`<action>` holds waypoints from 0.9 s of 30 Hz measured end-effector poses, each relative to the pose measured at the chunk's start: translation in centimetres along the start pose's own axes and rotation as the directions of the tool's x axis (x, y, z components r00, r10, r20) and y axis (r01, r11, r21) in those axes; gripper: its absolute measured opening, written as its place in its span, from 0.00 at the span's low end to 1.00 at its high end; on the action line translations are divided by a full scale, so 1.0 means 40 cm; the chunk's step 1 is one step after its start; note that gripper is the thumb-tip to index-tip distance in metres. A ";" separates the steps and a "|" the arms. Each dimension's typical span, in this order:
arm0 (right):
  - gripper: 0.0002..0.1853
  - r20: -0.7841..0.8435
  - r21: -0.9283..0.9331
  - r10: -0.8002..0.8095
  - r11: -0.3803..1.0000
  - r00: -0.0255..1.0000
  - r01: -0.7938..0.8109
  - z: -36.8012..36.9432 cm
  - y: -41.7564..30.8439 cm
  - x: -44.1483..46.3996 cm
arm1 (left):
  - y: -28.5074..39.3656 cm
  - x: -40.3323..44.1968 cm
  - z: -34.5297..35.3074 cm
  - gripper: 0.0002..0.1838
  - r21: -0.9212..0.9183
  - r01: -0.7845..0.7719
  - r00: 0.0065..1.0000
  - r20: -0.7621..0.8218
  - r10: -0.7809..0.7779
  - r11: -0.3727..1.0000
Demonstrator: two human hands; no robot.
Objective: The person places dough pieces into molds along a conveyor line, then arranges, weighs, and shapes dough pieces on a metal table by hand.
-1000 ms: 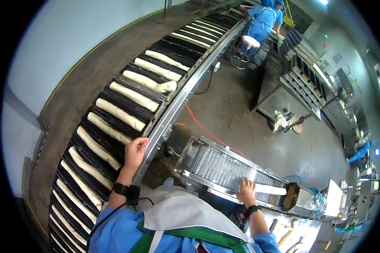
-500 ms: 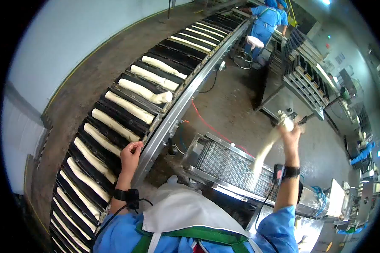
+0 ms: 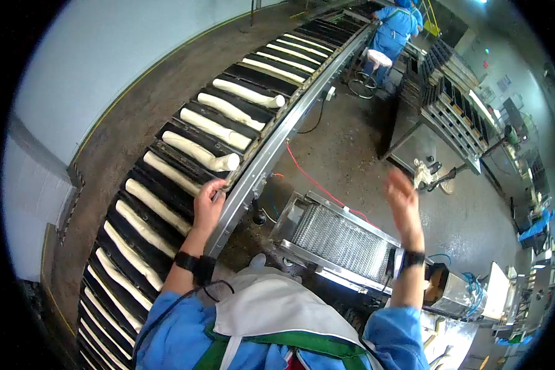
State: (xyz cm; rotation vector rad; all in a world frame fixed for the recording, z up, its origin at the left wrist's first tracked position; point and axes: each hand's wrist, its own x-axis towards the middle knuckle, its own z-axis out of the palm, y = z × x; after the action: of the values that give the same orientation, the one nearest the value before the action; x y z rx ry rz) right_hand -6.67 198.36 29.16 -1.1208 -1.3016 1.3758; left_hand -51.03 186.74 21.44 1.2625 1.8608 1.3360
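Observation:
My left hand (image 3: 210, 206) is at the near edge of the tray line, beside the end of a dough strip (image 3: 171, 172). Its fingers are loosely bent, with a gap to the thumb, and nothing shows in them. My right hand (image 3: 404, 206) is raised near the far end of a metal mesh conveyor (image 3: 342, 240), fingers stretched out and empty. Long pale dough strips lie in black trays (image 3: 143, 193) along the curved line. One strip (image 3: 194, 150) has a thick, bent end at the tray's edge; another (image 3: 250, 93) lies farther up.
A steel rail (image 3: 268, 151) borders the tray line. Two people in blue (image 3: 393, 31) stand at its far end, near a stool (image 3: 376, 58). Stacked trays (image 3: 453, 111) are on the right, and a red hose (image 3: 308, 176) crosses the floor.
The dough strip that hung from my right hand is gone from it. Another strip lies in a tray farther up that was empty. The strips have shifted down and left in view.

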 end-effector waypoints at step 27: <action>0.33 -0.837 0.325 0.511 0.177 -0.195 -0.929 -0.507 0.236 -1.069 | 0.013 0.326 0.007 0.28 0.257 0.670 0.708 -0.502 -0.496 0.697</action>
State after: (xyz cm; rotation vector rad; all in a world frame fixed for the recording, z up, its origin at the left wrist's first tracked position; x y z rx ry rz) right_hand 20.61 159.54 20.27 -2.8426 0.1722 0.8113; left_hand -56.21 198.57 23.15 0.4373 2.6571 0.8735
